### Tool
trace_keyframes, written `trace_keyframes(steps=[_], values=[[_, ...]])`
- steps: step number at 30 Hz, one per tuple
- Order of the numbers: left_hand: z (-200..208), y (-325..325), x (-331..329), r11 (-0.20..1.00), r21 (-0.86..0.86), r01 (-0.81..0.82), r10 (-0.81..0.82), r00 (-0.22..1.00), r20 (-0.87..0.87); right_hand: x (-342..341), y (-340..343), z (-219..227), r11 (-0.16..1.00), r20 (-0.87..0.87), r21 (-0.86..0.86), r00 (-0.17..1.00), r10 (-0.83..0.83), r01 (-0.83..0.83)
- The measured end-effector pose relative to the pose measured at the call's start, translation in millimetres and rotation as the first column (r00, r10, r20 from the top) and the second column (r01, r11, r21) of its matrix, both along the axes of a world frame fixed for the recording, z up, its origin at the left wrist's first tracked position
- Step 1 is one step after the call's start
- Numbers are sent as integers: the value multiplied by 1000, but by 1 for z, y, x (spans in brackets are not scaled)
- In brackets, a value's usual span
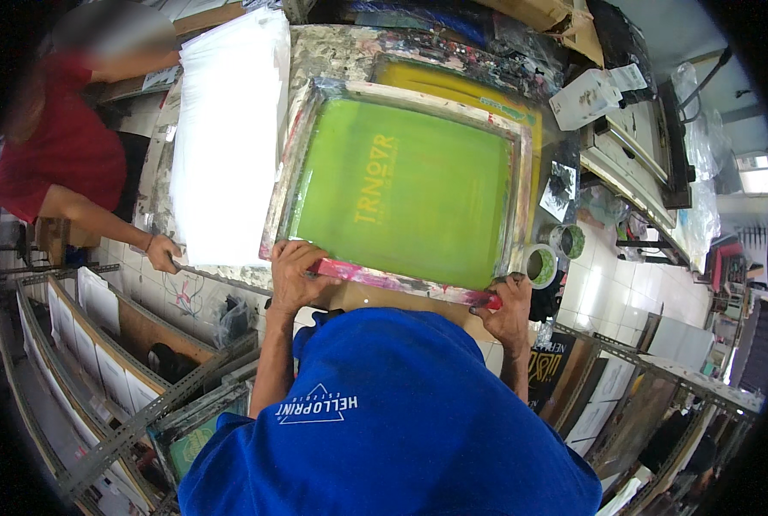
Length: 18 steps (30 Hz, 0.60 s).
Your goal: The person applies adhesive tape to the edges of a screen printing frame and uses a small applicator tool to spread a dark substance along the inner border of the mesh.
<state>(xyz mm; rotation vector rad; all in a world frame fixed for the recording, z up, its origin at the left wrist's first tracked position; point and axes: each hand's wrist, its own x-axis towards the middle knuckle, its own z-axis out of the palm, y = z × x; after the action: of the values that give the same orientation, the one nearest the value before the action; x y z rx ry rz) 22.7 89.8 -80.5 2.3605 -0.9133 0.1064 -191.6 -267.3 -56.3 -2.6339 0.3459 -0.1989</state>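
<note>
A wooden silk-screen frame (410,282) with lime-green mesh lies tilted on the worktable in front of me. Yellow lettering shows on the left part of its mesh, and its wood is stained with pink and white paint. My left hand (296,273) grips the near left corner, its fingers curled over the wood. At the near right corner, my right hand (506,311) is closed round the frame, beside a red patch. Under the far right side of this frame a second, yellow screen (513,107) shows in part.
A tall stack of white sheets (229,138) covers the table's left part. Beyond it stands a co-worker in red (66,155), one hand (163,253) at the table edge. Rolls of tape (540,265) sit at right, near a white carton (586,99). Metal racks (109,443) flank me.
</note>
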Motion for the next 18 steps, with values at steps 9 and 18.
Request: trace_keyframes(steps=[9,18], values=[[-18,0,-7,1000,14,-17,18,999,-50,1,1,-12,1000,-69,25,997,18,-17],[-34,2,-10,999,-20,-31,30,999,-42,44,-30,9,995,-75,23,992,-98,100]])
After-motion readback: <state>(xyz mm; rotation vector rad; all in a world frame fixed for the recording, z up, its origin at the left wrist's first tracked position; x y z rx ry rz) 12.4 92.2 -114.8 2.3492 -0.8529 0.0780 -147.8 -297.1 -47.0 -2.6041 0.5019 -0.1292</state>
